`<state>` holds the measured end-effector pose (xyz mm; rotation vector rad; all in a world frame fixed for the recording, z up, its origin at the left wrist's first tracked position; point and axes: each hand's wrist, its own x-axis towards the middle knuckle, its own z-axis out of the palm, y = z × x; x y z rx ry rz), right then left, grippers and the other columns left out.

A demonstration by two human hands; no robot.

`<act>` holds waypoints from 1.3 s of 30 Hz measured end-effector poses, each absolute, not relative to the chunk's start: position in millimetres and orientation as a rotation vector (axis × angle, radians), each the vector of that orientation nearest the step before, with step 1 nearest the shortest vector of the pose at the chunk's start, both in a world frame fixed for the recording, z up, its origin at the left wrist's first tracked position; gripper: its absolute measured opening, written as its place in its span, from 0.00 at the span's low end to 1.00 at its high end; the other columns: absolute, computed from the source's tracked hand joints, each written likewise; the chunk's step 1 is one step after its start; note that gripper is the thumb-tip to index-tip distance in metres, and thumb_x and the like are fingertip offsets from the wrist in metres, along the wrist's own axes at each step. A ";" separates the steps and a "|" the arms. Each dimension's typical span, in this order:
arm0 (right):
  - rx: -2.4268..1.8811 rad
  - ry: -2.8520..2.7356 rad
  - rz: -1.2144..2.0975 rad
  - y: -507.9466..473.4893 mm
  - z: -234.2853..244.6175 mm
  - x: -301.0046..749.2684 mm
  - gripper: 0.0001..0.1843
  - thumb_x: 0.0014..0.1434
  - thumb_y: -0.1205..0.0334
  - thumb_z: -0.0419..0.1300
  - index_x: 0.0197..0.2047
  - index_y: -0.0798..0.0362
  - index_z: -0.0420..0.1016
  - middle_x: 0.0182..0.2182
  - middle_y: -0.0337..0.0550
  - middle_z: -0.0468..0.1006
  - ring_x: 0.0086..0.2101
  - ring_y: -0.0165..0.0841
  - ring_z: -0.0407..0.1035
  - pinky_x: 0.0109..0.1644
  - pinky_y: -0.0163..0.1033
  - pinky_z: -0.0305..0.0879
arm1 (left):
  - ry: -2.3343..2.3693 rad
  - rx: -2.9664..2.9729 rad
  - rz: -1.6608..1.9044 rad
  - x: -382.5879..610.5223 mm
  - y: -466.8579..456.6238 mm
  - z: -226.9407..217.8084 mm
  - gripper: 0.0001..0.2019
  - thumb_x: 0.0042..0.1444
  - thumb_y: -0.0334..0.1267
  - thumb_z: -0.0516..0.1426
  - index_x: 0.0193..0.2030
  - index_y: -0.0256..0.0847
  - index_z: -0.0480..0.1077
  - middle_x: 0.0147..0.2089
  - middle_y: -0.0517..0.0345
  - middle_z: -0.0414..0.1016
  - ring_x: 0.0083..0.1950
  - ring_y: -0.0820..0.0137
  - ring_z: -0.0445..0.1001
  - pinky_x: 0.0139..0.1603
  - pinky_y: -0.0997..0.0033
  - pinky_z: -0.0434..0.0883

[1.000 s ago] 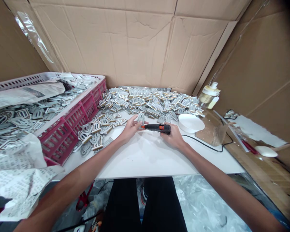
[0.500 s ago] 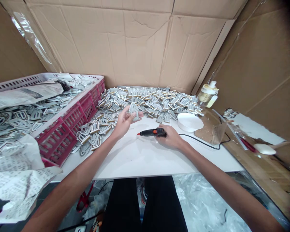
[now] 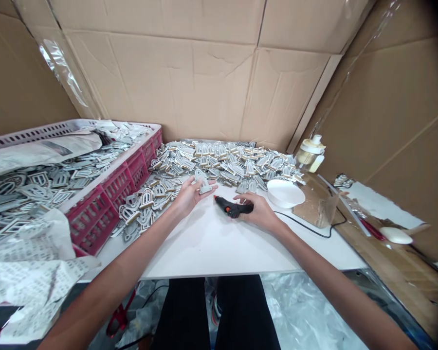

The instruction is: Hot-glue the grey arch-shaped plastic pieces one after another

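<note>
While poised over white table point(image 3: 204, 248), loosely holding in right hand point(image 3: 259, 210), by handle, black glue gun point(image 3: 223, 204); set between hands, nearer right, slanting lengthwise, aiming nozzle point(image 3: 215, 197) left and away. In left hand point(image 3: 188, 198), pinching grey arched piece point(image 3: 202, 183) just left of nozzle; running lengthwise near-to-far, rounded end farthest.

This is a workshop (cardboard walls point(image 3: 160, 82)): glue gun point(image 3: 230, 209), crate point(image 3: 105, 197), heaped grey pieces point(image 3: 233, 163).

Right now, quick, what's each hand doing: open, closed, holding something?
Left hand: holding a gray arched piece, fingertips extended.
Right hand: at the black glue gun's handle; whether it's gripping cannot be told.
</note>
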<state>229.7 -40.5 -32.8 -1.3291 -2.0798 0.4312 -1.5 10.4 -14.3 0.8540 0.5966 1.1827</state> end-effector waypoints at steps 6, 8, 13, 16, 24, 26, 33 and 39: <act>-1.191 -2.161 0.478 -46.4 -15.2 233.3 0.21 0.47 0.69 0.58 0.46 0.51 0.72 0.42 0.45 0.71 0.40 0.34 0.67 0.46 0.39 0.64 | 0.641 0.639 1.057 2.1 8.5 -14.3 0.03 0.58 0.34 0.50 0.36 0.38 0.57 0.46 0.39 0.73 0.45 0.60 0.76 0.51 0.57 0.69; -1.195 -2.075 0.465 -46.1 -10.4 221.9 0.19 0.50 0.67 0.56 0.47 0.52 0.70 0.42 0.45 0.71 0.41 0.33 0.67 0.47 0.40 0.64 | 0.625 0.618 1.054 4.6 6.6 -15.4 0.05 0.58 0.35 0.51 0.38 0.38 0.58 0.45 0.41 0.73 0.44 0.61 0.76 0.49 0.58 0.70; -1.319 -1.999 0.392 -34.1 -1.7 172.4 0.27 0.52 0.52 0.58 0.54 0.53 0.62 0.39 0.47 0.71 0.37 0.34 0.67 0.40 0.39 0.65 | 0.570 0.614 0.986 10.8 -1.5 -16.2 0.08 0.58 0.40 0.52 0.40 0.38 0.61 0.41 0.48 0.74 0.40 0.64 0.76 0.43 0.62 0.72; -1.364 -2.069 0.388 -23.2 6.0 151.3 0.29 0.53 0.53 0.58 0.56 0.53 0.60 0.36 0.45 0.72 0.32 0.32 0.67 0.36 0.37 0.62 | 0.506 0.637 0.979 11.5 -6.9 -11.5 0.06 0.59 0.39 0.50 0.39 0.39 0.62 0.36 0.52 0.74 0.35 0.67 0.76 0.38 0.66 0.72; -1.405 -2.282 0.344 -18.6 25.9 140.3 0.32 0.47 0.64 0.59 0.56 0.52 0.57 0.24 0.33 0.71 0.25 0.29 0.64 0.31 0.33 0.56 | 0.472 0.589 1.014 11.2 -9.0 -5.2 0.05 0.60 0.39 0.49 0.39 0.41 0.60 0.31 0.58 0.71 0.29 0.71 0.73 0.32 0.72 0.69; -1.475 -2.275 0.313 -13.3 33.2 145.0 0.31 0.46 0.64 0.59 0.55 0.52 0.59 0.25 0.34 0.72 0.25 0.29 0.64 0.30 0.32 0.56 | 0.449 0.579 0.999 11.4 -7.6 -7.7 0.07 0.59 0.40 0.50 0.41 0.41 0.59 0.33 0.58 0.71 0.29 0.71 0.74 0.37 0.70 0.69; -2.001 -1.872 -0.257 63.5 78.3 200.3 0.23 0.46 0.55 0.59 0.45 0.58 0.66 0.33 0.51 0.75 0.34 0.39 0.70 0.34 0.37 0.59 | 0.484 0.564 0.963 6.6 -3.9 -9.3 0.17 0.54 0.42 0.54 0.49 0.45 0.54 0.53 0.45 0.67 0.41 0.63 0.77 0.53 0.61 0.64; -2.200 -1.556 -0.287 122.8 104.0 226.6 0.27 0.50 0.52 0.57 0.48 0.64 0.66 0.41 0.63 0.74 0.42 0.46 0.70 0.38 0.42 0.63 | 0.457 0.576 1.004 3.8 -1.6 -7.5 0.17 0.52 0.41 0.57 0.46 0.43 0.57 0.51 0.45 0.68 0.43 0.63 0.76 0.54 0.61 0.63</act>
